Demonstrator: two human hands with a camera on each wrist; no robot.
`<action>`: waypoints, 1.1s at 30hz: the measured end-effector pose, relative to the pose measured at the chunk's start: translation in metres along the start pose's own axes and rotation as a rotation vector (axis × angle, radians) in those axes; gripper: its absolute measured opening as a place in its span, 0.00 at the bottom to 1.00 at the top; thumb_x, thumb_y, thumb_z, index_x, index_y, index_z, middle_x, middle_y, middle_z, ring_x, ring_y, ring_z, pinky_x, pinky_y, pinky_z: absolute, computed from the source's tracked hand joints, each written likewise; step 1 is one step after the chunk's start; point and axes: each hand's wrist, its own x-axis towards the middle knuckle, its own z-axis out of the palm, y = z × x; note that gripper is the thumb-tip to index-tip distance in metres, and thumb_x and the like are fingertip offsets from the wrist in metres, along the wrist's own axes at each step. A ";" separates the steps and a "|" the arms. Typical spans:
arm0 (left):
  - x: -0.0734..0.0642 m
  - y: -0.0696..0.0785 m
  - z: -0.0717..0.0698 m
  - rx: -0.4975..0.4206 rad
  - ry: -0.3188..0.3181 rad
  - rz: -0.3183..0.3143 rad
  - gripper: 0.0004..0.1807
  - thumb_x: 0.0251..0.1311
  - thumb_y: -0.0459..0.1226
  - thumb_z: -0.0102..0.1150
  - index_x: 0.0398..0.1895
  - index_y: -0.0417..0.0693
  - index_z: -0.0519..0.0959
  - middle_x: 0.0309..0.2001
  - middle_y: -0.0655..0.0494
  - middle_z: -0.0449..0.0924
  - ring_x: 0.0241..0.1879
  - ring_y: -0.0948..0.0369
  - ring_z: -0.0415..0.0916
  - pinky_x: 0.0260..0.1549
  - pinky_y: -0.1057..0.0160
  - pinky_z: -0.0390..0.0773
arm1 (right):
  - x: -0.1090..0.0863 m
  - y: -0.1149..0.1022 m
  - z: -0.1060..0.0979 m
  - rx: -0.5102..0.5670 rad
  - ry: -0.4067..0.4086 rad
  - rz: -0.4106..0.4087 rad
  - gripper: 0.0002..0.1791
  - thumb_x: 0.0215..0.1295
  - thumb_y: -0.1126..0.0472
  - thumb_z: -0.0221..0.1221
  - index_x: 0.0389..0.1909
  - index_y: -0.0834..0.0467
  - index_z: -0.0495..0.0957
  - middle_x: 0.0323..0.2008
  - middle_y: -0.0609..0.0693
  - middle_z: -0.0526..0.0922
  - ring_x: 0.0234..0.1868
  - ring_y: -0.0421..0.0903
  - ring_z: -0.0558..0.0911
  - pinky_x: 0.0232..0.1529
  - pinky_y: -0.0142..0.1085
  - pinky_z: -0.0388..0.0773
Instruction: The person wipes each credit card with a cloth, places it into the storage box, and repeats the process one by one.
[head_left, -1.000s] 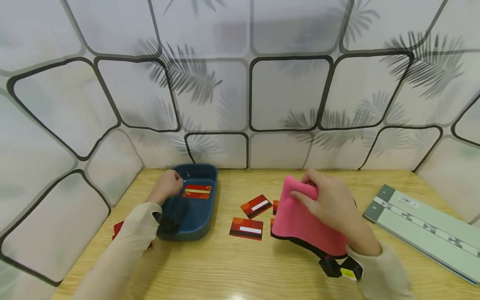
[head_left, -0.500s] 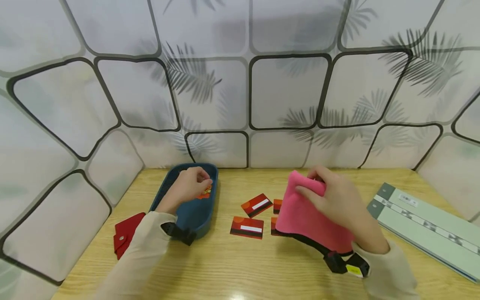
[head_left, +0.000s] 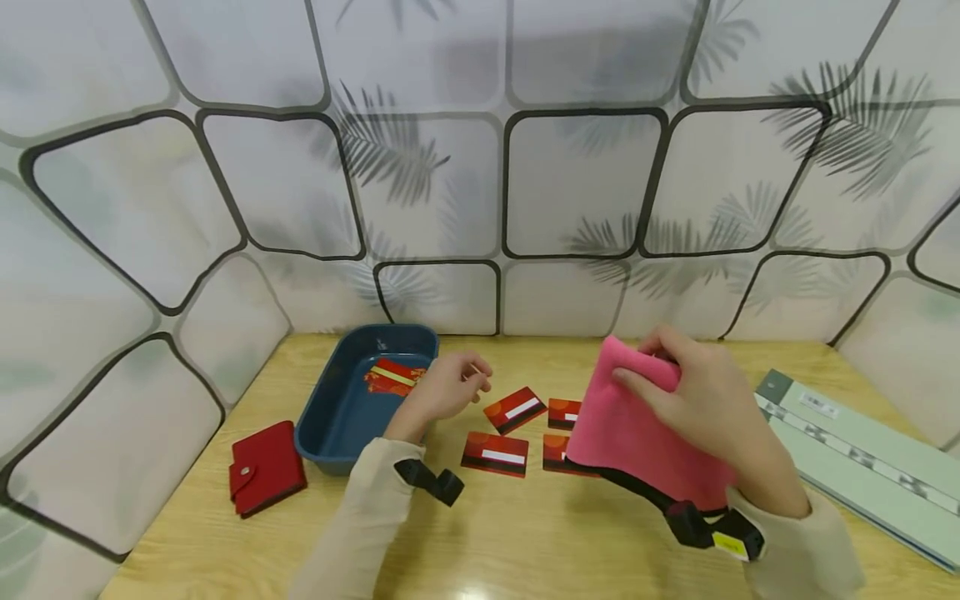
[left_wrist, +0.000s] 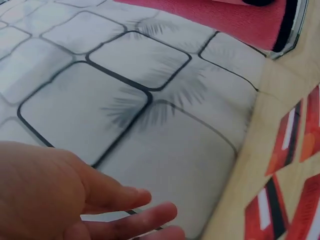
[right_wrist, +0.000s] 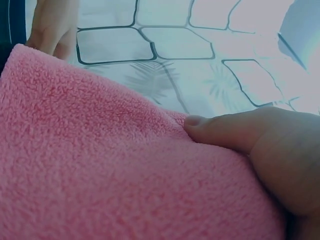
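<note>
The left hand (head_left: 447, 385) has moved from over the blue tray (head_left: 352, 425) to the tray's right rim, its fingers loosely bent with a narrow gap to the thumb and nothing seen between them; the red-and-gold card (head_left: 386, 379) lies inside the tray, so this hand seems free and nearest the loose red cards (head_left: 491, 462) right of the tray. Farther right of the tray, the right hand (head_left: 697, 392) keeps its pinch on the upper part of the pink cloth (head_left: 645, 442), which looks soft and fuzzy, with a folded top and a dark lower edging; it slants toward the tray and partly hides one card, though whether its edge touches the table (head_left: 480, 542) I cannot tell
</note>
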 end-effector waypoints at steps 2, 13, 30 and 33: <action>0.005 -0.005 0.005 0.016 -0.023 -0.003 0.07 0.64 0.30 0.53 0.41 0.38 0.79 0.33 0.47 0.84 0.30 0.56 0.80 0.27 0.66 0.75 | 0.000 0.000 0.000 -0.003 0.006 -0.005 0.16 0.46 0.60 0.74 0.34 0.53 0.76 0.22 0.45 0.80 0.21 0.38 0.72 0.21 0.31 0.67; 0.010 -0.039 0.041 0.167 -0.059 -0.101 0.16 0.58 0.35 0.64 0.46 0.35 0.75 0.43 0.44 0.77 0.42 0.52 0.75 0.44 0.55 0.77 | 0.002 -0.001 0.005 -0.008 0.004 -0.005 0.16 0.47 0.58 0.74 0.32 0.52 0.76 0.21 0.44 0.79 0.20 0.37 0.71 0.20 0.30 0.66; 0.019 -0.044 0.069 0.249 0.111 -0.183 0.22 0.47 0.41 0.75 0.40 0.36 0.79 0.44 0.40 0.69 0.48 0.46 0.62 0.50 0.50 0.69 | 0.003 -0.001 0.010 -0.065 -0.038 0.030 0.17 0.47 0.54 0.73 0.32 0.52 0.75 0.18 0.43 0.76 0.18 0.37 0.69 0.19 0.31 0.64; 0.021 -0.044 0.073 0.208 0.108 -0.210 0.23 0.47 0.38 0.74 0.42 0.32 0.77 0.45 0.38 0.66 0.49 0.45 0.57 0.53 0.48 0.64 | 0.001 0.000 0.011 -0.078 -0.051 0.049 0.17 0.48 0.52 0.73 0.33 0.52 0.75 0.18 0.43 0.75 0.18 0.37 0.68 0.19 0.31 0.63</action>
